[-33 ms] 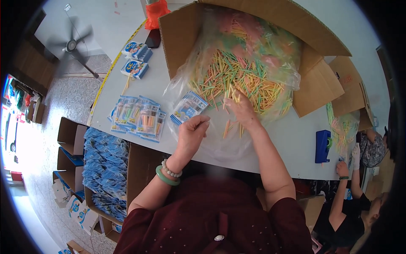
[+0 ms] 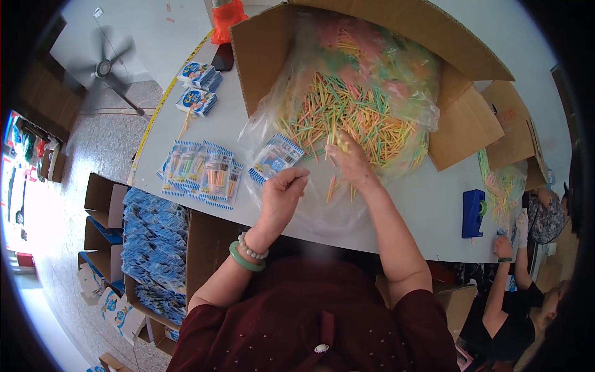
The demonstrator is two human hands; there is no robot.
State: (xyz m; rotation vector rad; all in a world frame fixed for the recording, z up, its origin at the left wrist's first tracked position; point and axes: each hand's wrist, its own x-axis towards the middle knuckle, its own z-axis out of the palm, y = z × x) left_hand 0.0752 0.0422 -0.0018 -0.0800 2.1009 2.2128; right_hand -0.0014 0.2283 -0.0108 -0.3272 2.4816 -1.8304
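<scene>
Pastel plastic sticks (image 2: 347, 118), yellow, orange, green and pink, lie heaped in a clear plastic bag (image 2: 396, 74) inside a large open brown cardboard box (image 2: 446, 31) on the white table (image 2: 427, 217). We note our right hand (image 2: 350, 162) at the near edge of the heap, fingers curled together on a small bunch of sticks. Our left hand (image 2: 282, 195) sits just beside it, over the bag's loose plastic, fingertips pinched together; we cannot tell what, if anything, is between them. A small blue-and-white striped packet (image 2: 276, 158) lies touching the bag, just above the left hand. Further left, a fanned row of filled packets (image 2: 201, 173) rests on the table. A blue tape dispenser (image 2: 474, 214) stands near the right table edge. Another person's hand (image 2: 503, 247) shows beyond it.
</scene>
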